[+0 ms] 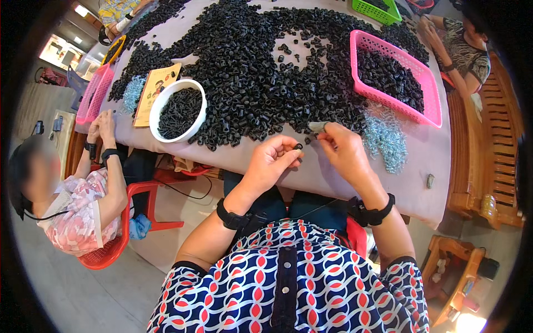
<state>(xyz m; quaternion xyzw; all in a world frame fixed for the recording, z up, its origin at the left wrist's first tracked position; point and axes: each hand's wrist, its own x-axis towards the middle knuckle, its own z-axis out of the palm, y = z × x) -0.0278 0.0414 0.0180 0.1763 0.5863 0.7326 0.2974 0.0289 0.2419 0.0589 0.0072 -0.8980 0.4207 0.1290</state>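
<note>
Close to the table's near edge, my left hand (pixel 276 159) pinches a small black plastic ring (pixel 298 146) between thumb and fingertips. Just to its right, my right hand (pixel 346 150) has its fingers drawn together. A short grey-green piece (pixel 317 126) shows at its fingertips; whether it is held or worn on a finger is unclear. Beyond both hands spreads a large heap of short black plastic tubes (pixel 244 83). A loose pile of small clear bluish pieces (pixel 385 141) lies right of my right hand.
A white bowl (pixel 202 105) of thin black pieces stands left, by a yellow booklet (pixel 145 105). The pink basket (pixel 432 105) at right holds black parts; a green basket (pixel 383 12) sits farther back. Another person (pixel 83 205) sits left on a red chair (pixel 111 254), others around the table.
</note>
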